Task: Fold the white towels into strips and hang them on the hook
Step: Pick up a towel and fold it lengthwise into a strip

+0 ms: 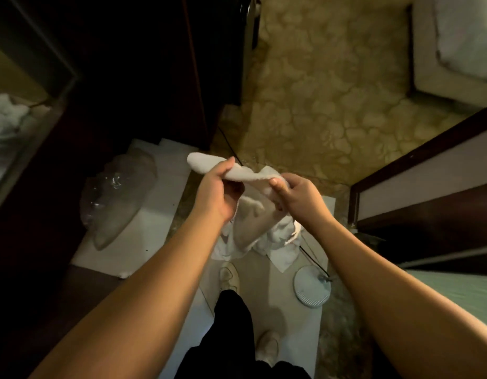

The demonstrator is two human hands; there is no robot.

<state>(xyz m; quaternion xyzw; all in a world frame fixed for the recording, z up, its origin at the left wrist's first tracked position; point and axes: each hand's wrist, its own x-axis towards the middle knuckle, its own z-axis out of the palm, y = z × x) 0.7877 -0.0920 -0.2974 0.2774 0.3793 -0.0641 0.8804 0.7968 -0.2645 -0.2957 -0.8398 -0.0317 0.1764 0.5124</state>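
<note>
A white towel (245, 175) is stretched between my two hands at waist height, folded into a thick strip along its top edge. My left hand (219, 191) grips the strip near its left end, which sticks out past my fingers. My right hand (297, 195) pinches the strip's right end between thumb and fingers. The rest of the towel (253, 222) hangs down below my hands in loose folds. No hook shows in this view.
Below me lie white floor sheets (160, 214), a crumpled clear plastic bag (119, 198), a round white disc (312, 287) with a black cable, and my shoes. Dark wooden furniture stands left and right. Patterned carpet (332, 105) stretches ahead, a bed at far right.
</note>
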